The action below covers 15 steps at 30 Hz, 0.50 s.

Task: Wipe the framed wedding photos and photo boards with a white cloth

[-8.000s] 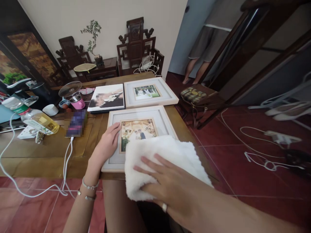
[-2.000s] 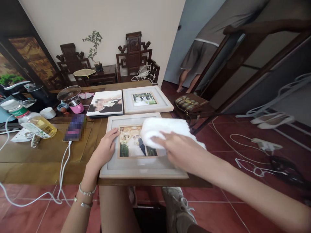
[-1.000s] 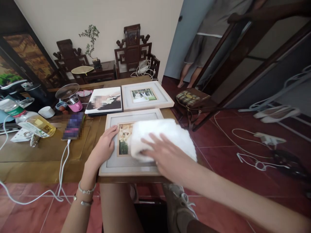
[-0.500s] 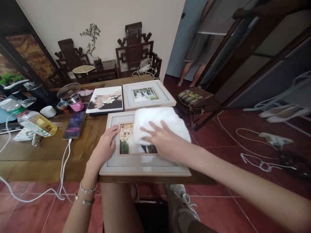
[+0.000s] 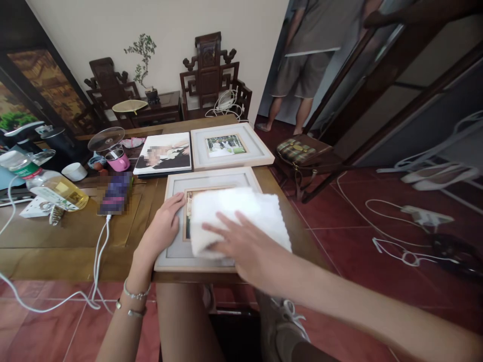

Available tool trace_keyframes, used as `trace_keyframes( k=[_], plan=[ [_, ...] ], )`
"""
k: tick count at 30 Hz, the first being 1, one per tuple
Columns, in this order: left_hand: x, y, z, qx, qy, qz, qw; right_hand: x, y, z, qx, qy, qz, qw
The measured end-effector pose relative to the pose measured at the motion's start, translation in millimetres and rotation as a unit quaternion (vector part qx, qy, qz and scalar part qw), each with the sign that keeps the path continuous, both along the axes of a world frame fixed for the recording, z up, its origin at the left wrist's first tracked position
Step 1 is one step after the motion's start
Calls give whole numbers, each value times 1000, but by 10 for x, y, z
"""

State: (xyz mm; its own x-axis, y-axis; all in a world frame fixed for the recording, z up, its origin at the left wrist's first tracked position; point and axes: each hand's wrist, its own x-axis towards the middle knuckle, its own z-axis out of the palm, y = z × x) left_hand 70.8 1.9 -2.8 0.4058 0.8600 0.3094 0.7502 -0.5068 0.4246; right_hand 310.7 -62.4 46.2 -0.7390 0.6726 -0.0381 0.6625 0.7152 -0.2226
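Note:
A light wooden picture frame (image 5: 171, 259) lies near the table's front edge, its photo mostly covered. My left hand (image 5: 166, 221) rests flat on the frame's left side, fingers stretched and close to the photo's border. Over the middle and right of the frame spreads a white cloth (image 5: 260, 206). My right hand (image 5: 245, 249) presses on that cloth with its fingers spread, somewhat blurred. Behind are a second framed photo (image 5: 234, 146) and a white-edged photo panel (image 5: 164, 156), which lies on something dark.
On the table's left are a bottle of yellow liquid (image 5: 56, 188), a phone (image 5: 116, 193) on a white cable, a pink mug (image 5: 118, 161) and a white cup (image 5: 74, 172). A chair with a plaid bag (image 5: 298, 150) stands right. A person (image 5: 305, 70) stands behind it.
My right hand has slid the cloth toward me and slightly left, uncovering the frame's upper right part. My left hand has stayed in place. The person behind has shifted left.

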Motion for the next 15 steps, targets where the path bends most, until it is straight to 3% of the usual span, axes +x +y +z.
trace_keyframes(
  k=[4, 7, 9, 15],
  plan=[
    [-3, -1, -9, 1, -2, 5, 1000, 99, 571, -96, 117, -34, -78, 989],
    [-9, 0, -18, 3, -4, -3, 1000, 92, 893, -51, 143, -44, -108, 983],
    [-13, 2, -19, 7, -5, -5, 1000, -7, 1027, -5, 134, -34, -90, 986],
    [15, -4, 49, 6, 20, 6, 1000, -547, 1201, 91, 116, 11, 45, 992]
  ],
)
